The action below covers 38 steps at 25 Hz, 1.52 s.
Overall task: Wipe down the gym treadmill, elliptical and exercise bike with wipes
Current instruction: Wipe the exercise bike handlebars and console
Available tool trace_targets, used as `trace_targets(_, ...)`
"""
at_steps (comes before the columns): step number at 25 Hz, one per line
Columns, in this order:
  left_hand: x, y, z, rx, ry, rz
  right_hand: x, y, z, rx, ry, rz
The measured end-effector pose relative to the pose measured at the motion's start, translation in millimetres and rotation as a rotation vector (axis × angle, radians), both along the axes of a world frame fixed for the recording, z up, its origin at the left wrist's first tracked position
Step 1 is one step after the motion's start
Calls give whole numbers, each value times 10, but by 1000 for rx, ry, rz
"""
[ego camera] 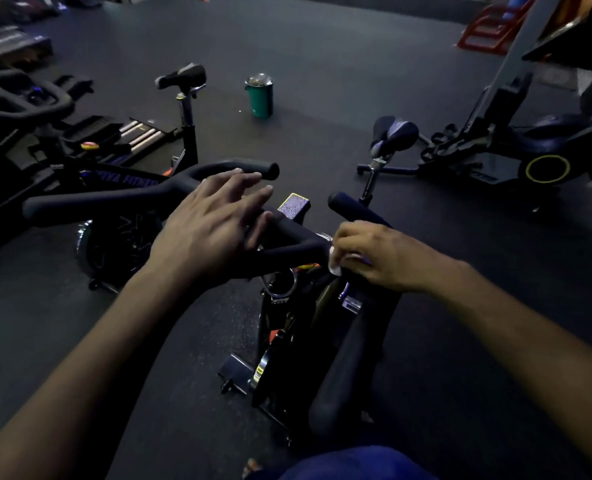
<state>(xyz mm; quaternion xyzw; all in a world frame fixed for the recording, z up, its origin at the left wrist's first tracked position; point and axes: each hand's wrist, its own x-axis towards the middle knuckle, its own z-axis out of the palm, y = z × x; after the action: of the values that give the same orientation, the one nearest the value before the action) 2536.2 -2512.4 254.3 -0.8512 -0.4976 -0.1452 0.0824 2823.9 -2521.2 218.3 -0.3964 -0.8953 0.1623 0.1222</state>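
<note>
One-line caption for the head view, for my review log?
Right hand presses a white wipe onto the exercise bike's handlebar while the open left hand hovers above it.

left hand spread flat, right hand curled tight.

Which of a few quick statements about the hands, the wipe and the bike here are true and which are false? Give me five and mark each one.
1. The right hand holds a white wipe against the bike's handlebar. True.
2. The left hand grips a spray bottle. False: it holds nothing; its fingers are spread over the handlebar.
3. A green bin stands on the floor beyond the bike. True.
4. The wipe is draped over the bike's saddle. False: it is at the handlebar, in the right hand.
5. A second bike stands to the left. True.
</note>
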Motion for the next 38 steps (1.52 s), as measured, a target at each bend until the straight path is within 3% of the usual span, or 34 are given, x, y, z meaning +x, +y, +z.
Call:
trace_targets(4,97,-108,18,-8,-23,182,417,10,50,-184,-150,201)
trace_targets(12,406,-271,32,-55,-153,585,71,272,-191,-3,85,226)
trace_targets(16,516,-342,-61,-17,-122,745,426,510,-31,-233,8,455)
trace_targets(20,633,-406,-64,-14,-88,839,137,950,44,-73,370,360)
trace_targets(25,681,-420,-63,-31,-91,873,-467,1176,-160,-55,279,393)
trace_targets(31,688,-408,-91,-20,-73,894,-81,1102,-174,-121,198,528)
trace_targets(38,686,-409,-84,-30,-79,895,-880,1342,-332,-28,367,170)
